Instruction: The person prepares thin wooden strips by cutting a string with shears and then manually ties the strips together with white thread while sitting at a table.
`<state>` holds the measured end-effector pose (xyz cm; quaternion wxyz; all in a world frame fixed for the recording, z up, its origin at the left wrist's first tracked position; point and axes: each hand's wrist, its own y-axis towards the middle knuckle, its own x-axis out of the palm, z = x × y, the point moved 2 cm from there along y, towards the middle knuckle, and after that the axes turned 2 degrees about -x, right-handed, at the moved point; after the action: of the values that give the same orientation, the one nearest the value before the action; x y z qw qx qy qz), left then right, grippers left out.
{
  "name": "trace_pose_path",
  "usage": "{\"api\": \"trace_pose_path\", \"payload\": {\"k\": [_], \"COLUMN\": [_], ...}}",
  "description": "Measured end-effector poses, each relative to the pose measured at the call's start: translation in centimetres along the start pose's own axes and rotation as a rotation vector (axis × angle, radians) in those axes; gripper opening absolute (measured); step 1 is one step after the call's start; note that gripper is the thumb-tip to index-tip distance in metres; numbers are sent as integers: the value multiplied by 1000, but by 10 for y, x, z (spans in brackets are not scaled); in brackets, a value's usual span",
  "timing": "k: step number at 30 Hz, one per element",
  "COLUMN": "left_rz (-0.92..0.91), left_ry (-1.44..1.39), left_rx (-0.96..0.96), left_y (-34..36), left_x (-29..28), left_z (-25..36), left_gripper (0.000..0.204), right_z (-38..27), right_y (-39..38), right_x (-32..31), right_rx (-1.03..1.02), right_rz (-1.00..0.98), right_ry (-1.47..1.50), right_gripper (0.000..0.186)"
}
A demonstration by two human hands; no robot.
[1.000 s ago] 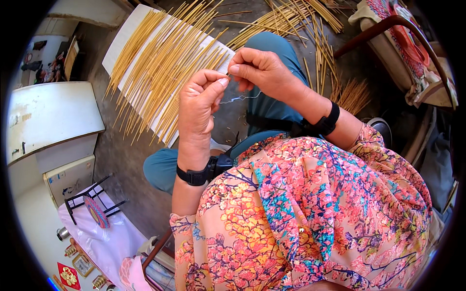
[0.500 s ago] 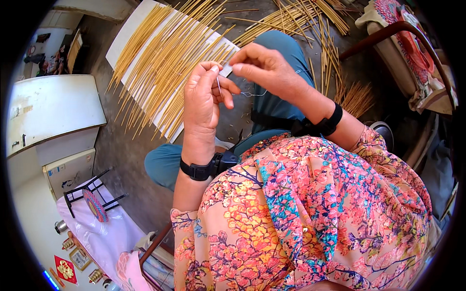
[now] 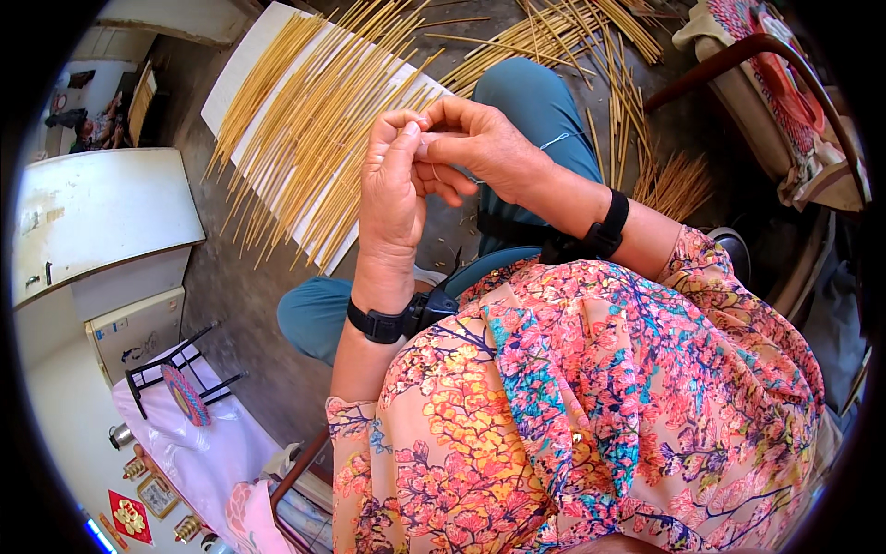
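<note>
Head view: left hand (image 3: 392, 185) and right hand (image 3: 489, 148) pinch tightly, apparently on thread (image 3: 556, 141); far-left board (image 3: 233, 81) holds rowed sticks (image 3: 309, 138); loose sticks (image 3: 632, 32) lie far right.

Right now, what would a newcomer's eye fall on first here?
The floral blouse in pink, yellow and blue fills the lower middle. Above it, the bare left hand and bare right hand meet at the fingertips, beside long thin golden sticks laid across a flat white board at the upper left.
</note>
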<state>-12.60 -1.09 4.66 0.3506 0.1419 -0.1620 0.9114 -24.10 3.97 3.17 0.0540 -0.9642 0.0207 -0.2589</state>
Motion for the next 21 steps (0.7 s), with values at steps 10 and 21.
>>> {"api": "trace_pose_path", "payload": {"k": [10,21], "left_rz": [-36,136], "left_ry": [9,-103], "left_rx": [-3,19], "left_y": [2,3], "left_x": [1,1], "left_z": [-2,-3], "left_gripper": [17,9], "right_z": [11,12], "right_y": [3,6], "right_x": [-12,-20], "right_rx": [-324,-243], "right_rz": [144,81], "right_ry": [-271,-37], "right_gripper": [17,6]}}
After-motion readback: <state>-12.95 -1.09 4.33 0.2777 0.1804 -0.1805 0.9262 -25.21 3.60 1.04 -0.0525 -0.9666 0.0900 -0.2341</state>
